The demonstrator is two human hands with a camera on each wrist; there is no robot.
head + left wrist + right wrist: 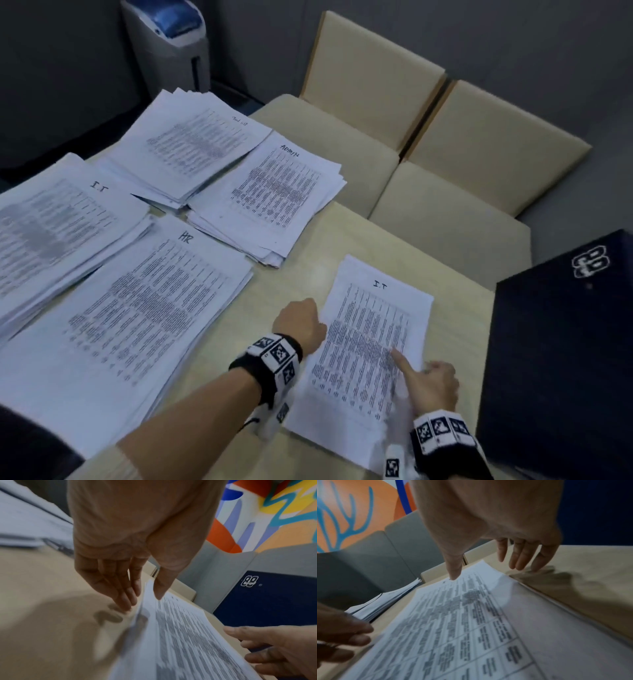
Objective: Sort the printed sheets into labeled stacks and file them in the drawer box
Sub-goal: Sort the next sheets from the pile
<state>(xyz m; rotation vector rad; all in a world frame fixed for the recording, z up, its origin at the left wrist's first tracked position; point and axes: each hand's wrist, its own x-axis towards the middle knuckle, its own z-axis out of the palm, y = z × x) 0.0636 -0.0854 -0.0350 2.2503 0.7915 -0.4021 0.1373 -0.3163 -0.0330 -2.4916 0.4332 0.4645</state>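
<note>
I.T sheets (370, 346) lie just left of the drawer box (561, 359), long axis pointing away. Left hand (301, 323) and right hand (431, 383) flank them, fingers (120, 595) straight, thumbs resting on top.

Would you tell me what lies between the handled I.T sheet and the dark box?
Bare table, with the right hand at the near end; head view shows it.

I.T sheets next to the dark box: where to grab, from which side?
Probably the left long edge of the I.T sheets, from the left: they lie flat on the table, too thin to pinch from above, but that edge looks slightly lifted. The left hand has fingers beside it, thumb over it.
</note>
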